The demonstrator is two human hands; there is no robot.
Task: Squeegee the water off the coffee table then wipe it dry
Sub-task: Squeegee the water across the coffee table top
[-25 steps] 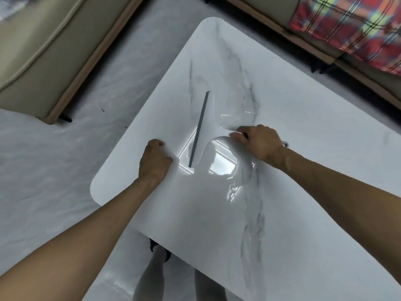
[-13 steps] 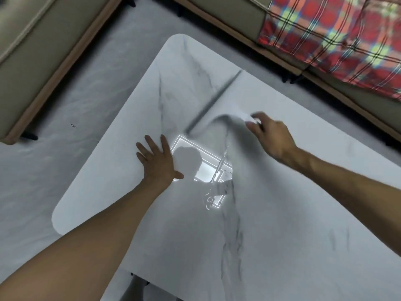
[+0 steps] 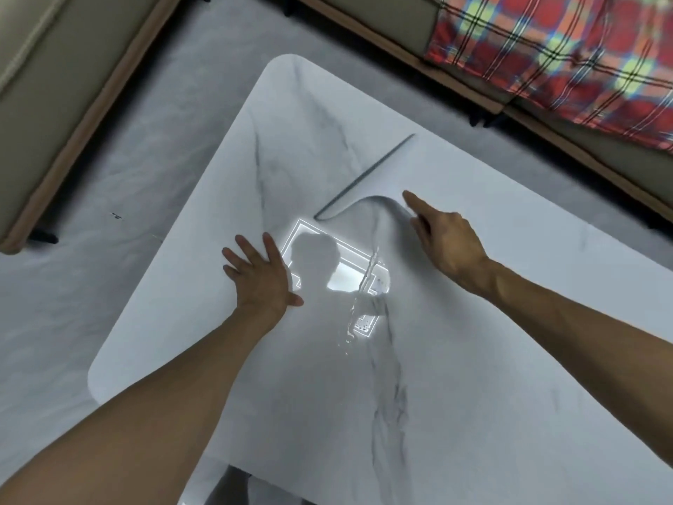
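Note:
The white marble coffee table (image 3: 473,359) fills the middle of the view. A thin streak of water (image 3: 368,282) runs down its centre, across a bright reflection of a ceiling light. The squeegee (image 3: 378,176) is white with a grey blade and lies angled on the far half of the top. My right hand (image 3: 448,242) grips its handle, index finger stretched along it. My left hand (image 3: 262,275) rests flat on the table left of the water, fingers spread, holding nothing.
A beige sofa (image 3: 54,103) stands at the upper left. Another sofa with a red plaid blanket (image 3: 553,41) runs along the upper right, close to the table's far edge. Grey floor (image 3: 91,286) lies to the left. My legs show under the near edge.
The squeegee has swung from beside my left hand toward the far right, leaving a narrow water streak. My left hand has opened from a fist to a flat palm.

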